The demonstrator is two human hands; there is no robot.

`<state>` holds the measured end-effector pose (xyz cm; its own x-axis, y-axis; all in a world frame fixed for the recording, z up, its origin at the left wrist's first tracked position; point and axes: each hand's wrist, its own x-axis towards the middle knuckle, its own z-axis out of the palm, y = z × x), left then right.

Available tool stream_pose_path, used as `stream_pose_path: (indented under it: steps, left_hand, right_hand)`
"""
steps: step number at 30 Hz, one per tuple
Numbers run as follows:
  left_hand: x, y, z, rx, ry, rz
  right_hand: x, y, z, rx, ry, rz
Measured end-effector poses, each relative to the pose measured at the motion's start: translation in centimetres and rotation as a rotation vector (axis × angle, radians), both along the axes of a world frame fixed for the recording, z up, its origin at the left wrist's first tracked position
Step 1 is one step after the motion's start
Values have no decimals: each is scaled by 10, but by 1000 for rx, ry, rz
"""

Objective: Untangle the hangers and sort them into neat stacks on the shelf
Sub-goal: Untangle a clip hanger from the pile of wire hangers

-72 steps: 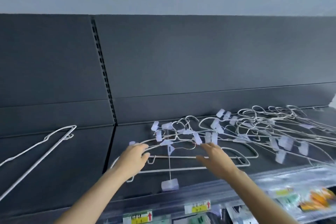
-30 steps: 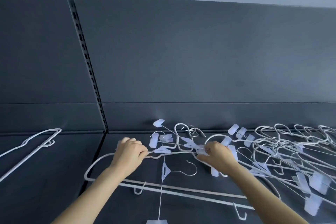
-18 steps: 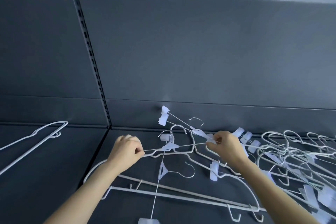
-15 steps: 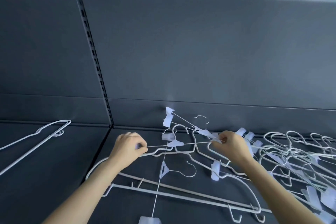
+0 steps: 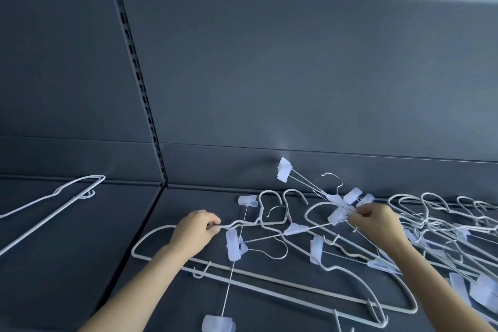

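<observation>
- Dark grey shelf (image 5: 80, 264) with a slotted back panel carries everything.
- Sorting has barely begun: one coat hanger (image 5: 54, 199) lies apart at left; no neat stacks show.
- Tangled hangers (image 5: 442, 221), thin white wire with translucent clips, sprawl centre to right.
- Left hand (image 5: 192, 234), grip clamped on a large hanger's shoulder wire.
- Right hand (image 5: 377, 226) pinches crossed clip hangers (image 5: 336, 201).

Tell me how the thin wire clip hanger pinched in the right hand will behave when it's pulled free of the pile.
The clip hanger in the right hand looks thin-wired, so probably light and springy. Its plastic clips and hook will likely snag the white hanger held by the left hand. It crosses other wires, so it may drag neighbours along.
</observation>
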<state>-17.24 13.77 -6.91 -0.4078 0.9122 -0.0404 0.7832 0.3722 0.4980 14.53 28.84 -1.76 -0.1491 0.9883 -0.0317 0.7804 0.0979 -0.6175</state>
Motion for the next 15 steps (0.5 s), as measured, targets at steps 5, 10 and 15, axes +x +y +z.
stream_pose_path:
  steps: [5,10,15]
  left_hand:
    - [1,4,-5,22,-14,15]
    - [-8,1,-2,107,-71,34]
    - [-10,-2,0,132,-140,79]
  right_hand:
    - [20,4,-6,36,96,-34]
    - [44,2,-17,68,-17,-116]
    - [35,-4,-22,65,-93,-76]
